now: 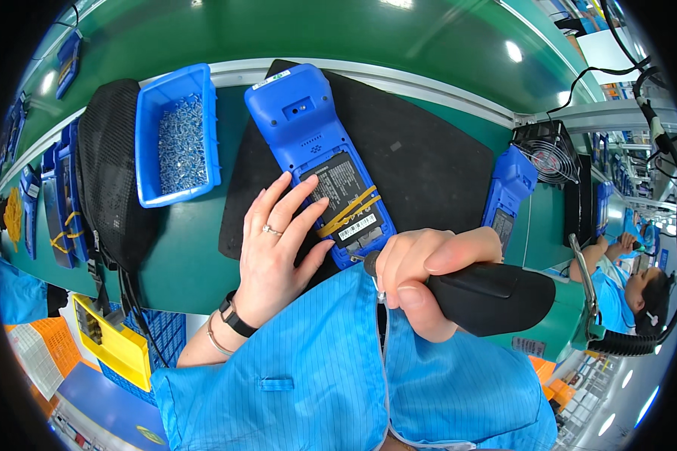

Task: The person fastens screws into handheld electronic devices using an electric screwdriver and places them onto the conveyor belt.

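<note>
One blue handheld device lay on a black mat, partly beneath an open, spread left hand; the right hand gripped a power driver. Too light a left-hand hold could have let the device turn, making the driver slip.

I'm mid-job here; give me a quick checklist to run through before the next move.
1. Left hand on the blue device: ok, fingers spread over its left side.
2. Right hand around the black-and-green tool: ok, fingers wrapped round it.
3. Battery covered: not ok, exposed apart from yellow bands and fingertips.
4. Tool's tip seated on the device: cannot tell, contact hidden or too small.
5. Blue tray of small metal parts upright: ok, left of the device.
</note>
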`<control>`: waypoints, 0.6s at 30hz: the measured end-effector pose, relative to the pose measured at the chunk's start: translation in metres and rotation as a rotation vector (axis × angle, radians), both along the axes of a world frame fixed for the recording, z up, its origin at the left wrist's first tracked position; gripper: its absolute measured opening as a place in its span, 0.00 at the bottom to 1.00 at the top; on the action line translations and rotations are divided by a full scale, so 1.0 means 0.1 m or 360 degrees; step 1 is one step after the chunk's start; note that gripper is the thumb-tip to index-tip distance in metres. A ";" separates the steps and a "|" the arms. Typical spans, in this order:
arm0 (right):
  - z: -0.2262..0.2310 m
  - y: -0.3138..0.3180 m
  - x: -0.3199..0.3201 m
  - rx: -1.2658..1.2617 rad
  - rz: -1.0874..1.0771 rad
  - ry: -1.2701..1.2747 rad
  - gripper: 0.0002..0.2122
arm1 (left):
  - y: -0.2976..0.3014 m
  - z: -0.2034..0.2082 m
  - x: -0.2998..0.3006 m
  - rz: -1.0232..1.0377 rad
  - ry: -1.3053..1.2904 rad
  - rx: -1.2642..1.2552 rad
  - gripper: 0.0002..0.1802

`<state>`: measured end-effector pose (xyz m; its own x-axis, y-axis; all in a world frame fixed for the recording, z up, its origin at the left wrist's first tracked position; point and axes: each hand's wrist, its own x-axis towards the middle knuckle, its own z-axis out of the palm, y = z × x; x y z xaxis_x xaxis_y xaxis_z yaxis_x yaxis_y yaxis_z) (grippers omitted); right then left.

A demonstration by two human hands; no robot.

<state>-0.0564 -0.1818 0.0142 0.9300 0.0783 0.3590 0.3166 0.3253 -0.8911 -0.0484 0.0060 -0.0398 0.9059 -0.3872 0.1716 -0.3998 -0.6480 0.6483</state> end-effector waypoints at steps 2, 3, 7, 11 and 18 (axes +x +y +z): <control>-0.02 -0.01 -0.03 -0.0031 -0.0043 -0.0004 0.15 | -0.01 0.00 0.00 -0.0005 -0.0002 0.0006 0.32; -0.02 -0.01 -0.05 -0.0066 -0.0081 -0.0006 0.15 | -0.02 0.00 0.00 -0.0005 -0.0003 0.0009 0.32; -0.04 0.00 -0.07 -0.0071 -0.0133 0.0009 0.15 | -0.02 0.00 0.00 0.0000 0.0009 0.0012 0.32; -0.03 0.00 -0.04 -0.0044 -0.0092 -0.0039 0.14 | -0.01 0.01 0.00 -0.0001 0.0009 0.0022 0.32; -0.05 -0.01 -0.04 -0.0013 0.0000 -0.0080 0.14 | -0.01 0.02 0.00 -0.0033 0.0073 0.0014 0.41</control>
<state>-0.0601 -0.1829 0.0094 0.9109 0.0816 0.4044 0.3607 0.3184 -0.8767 -0.0488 0.0046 -0.0373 0.9045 -0.4073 0.1266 -0.3832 -0.6457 0.6604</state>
